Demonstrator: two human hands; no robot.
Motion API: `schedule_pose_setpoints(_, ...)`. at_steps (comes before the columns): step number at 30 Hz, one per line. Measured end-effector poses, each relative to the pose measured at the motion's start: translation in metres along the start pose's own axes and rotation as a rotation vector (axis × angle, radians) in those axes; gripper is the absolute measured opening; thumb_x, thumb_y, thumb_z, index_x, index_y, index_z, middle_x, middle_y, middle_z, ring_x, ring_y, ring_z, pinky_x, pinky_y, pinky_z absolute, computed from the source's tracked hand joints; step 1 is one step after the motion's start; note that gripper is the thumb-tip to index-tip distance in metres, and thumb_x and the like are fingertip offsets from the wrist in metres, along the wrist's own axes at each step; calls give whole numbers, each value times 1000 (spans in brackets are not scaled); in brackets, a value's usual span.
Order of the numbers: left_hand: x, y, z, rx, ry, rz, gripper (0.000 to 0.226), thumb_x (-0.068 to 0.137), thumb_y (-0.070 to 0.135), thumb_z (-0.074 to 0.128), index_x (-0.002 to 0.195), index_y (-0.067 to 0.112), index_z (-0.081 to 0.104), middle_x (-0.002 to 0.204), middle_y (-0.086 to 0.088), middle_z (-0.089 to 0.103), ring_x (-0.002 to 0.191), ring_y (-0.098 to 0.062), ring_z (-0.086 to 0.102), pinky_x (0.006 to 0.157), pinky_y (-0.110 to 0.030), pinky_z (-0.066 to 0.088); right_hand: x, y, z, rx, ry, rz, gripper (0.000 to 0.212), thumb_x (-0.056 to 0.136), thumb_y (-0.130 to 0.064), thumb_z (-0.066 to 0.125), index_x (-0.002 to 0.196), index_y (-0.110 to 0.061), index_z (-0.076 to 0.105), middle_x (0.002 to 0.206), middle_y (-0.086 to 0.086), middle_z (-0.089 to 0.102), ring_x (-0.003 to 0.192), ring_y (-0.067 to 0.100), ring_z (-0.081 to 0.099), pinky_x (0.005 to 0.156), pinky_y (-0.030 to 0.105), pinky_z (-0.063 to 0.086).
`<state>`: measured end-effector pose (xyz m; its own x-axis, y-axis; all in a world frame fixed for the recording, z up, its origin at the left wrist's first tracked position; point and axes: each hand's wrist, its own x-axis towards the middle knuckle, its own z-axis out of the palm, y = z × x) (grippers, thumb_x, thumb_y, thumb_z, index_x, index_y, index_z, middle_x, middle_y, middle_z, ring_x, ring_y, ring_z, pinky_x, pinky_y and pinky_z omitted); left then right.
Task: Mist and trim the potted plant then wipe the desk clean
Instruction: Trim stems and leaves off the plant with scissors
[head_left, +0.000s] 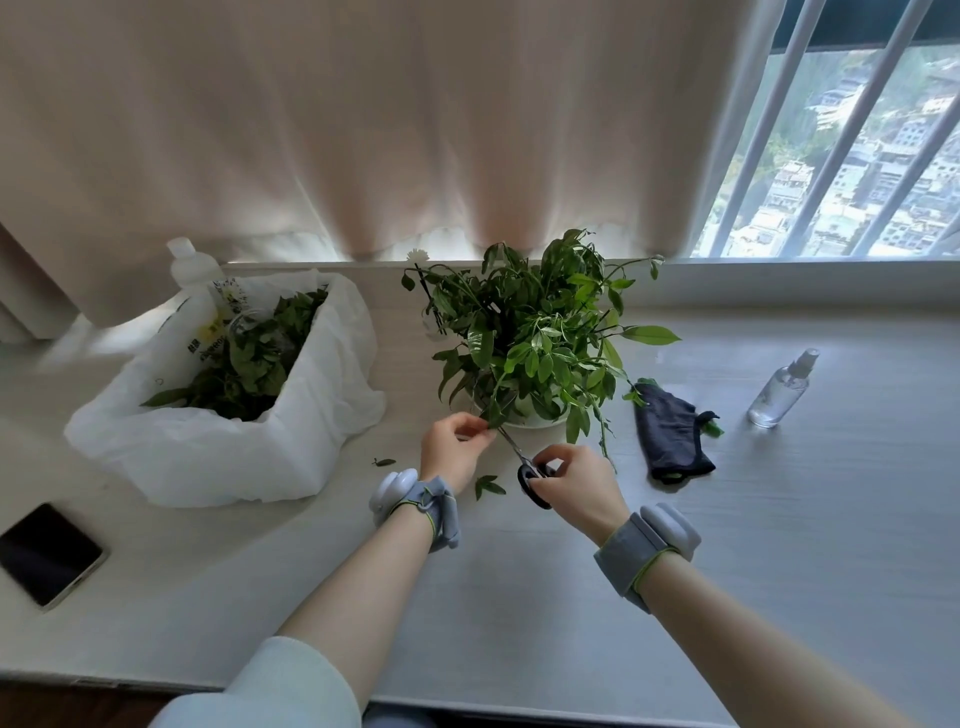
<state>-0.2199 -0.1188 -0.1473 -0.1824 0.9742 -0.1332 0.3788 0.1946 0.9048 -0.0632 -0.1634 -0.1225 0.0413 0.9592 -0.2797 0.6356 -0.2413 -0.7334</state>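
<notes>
Mid-trim, I judge: my left hand (452, 447) pinches a leafy green potted plant (535, 332) stem, right hand (576, 483) grips black-handled scissors (527, 474); dark cloth (670, 441) right of them, wiping undone

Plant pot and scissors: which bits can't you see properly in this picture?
Head view:
- Pot: only a white rim shows; the plant's leaves cover the rest.
- Scissors: blade tips vanish among the leaves by the left hand; fingers of the right hand cover the handles.
- Bottle in the white bag: label print too small to read.
- Bag's bottom: buried under cut leaves.
</notes>
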Motion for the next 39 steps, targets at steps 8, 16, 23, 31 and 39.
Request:
schedule_pose_setpoints(8,-3,0,6,-180,-142,-217,12,84,11,68,79,18,61,73,0,60,64,-12,56,62,-22,48,-3,1,-4,-38,42,-54,26,77,-25,65,102,-23,69,81,3,64,79,22,61,63,25,44)
schedule_pose_setpoints(16,-5,-4,7,-154,-137,-250,7,86,14,65,94,13,64,72,1,60,64,-11,57,62,-22,46,-9,-1,-7,-149,60,-80,27,77,-26,64,103,-25,71,78,-2,62,82,21,62,59,24,43)
schedule_pose_setpoints(23,-6,-7,1,-132,-76,-245,8,83,13,68,89,15,64,71,3,60,62,-11,57,56,-20,43,-11,-6,-4,-187,42,-121,24,78,-29,64,99,-24,73,76,-1,64,81,21,62,63,27,49)
schedule_pose_setpoints(31,-5,-12,-3,-93,-50,-239,12,79,17,73,73,22,64,69,1,62,59,-12,56,56,-21,42,-15,-11,-4,-176,26,-171,21,79,-26,63,96,-22,75,69,-1,62,77,23,63,57,24,44)
schedule_pose_setpoints(39,-4,-13,-5,-85,-65,-232,15,77,20,75,68,24,63,66,4,61,61,-13,56,62,-22,43,-11,-15,-5,-153,35,-192,19,80,-23,63,94,-19,75,62,-4,58,69,21,58,59,26,46)
